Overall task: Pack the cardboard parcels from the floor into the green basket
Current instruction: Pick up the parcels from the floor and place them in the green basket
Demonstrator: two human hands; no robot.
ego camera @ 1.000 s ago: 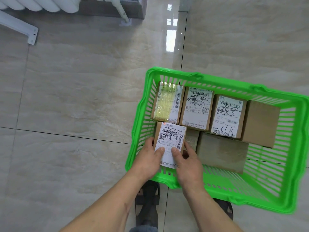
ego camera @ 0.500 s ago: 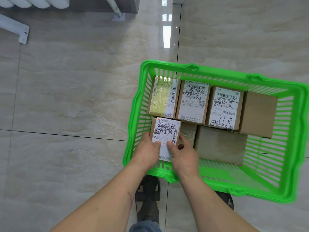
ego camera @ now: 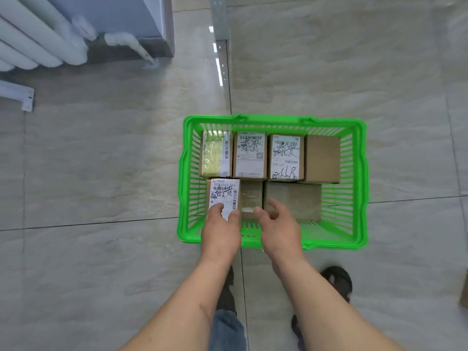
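the labelled parcel (ego camera: 224,196) sits in the near-left corner of the green basket (ego camera: 359,188), long axis running away from the person, just ahead of the left hand (ego camera: 220,233), whose fingers curl over its near end; the right hand (ego camera: 277,228) hovers beside it, fingers loosely spread, holding nothing. the left is plainly nearer. four parcels (ego camera: 321,158) line the far wall, and two plain boxes (ego camera: 292,200) fill the near row beside it
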